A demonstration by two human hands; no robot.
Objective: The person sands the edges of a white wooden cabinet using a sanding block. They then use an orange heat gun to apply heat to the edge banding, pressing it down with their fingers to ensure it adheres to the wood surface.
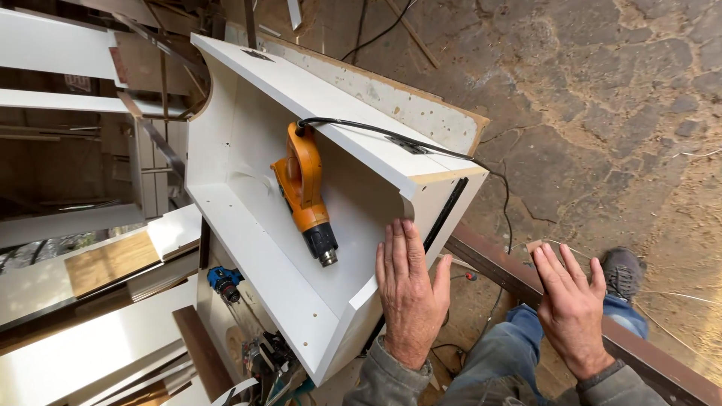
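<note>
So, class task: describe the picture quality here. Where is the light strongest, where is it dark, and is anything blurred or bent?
Head view: soft daylight, brightest on the white cabinet, slightly washed out at lower left; the upper left corner is dark; the orange drill and both hands, left and right, are sharp; straight edges bow slightly near the frame edges, suggesting a wide lens.

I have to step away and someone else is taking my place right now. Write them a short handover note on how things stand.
Left hand: open, flat against the end panel of the white cabinet, holding nothing.
Right hand: open, resting on the brown rail, empty.
Orange corded drill lies inside the cabinet, cord trailing over the top edge. A blue tool sits on the shelf below.
Done: cabinet box looks assembled and lies on its side.
Left: cannot tell from this view; nothing is in hand, drill untouched.
</note>
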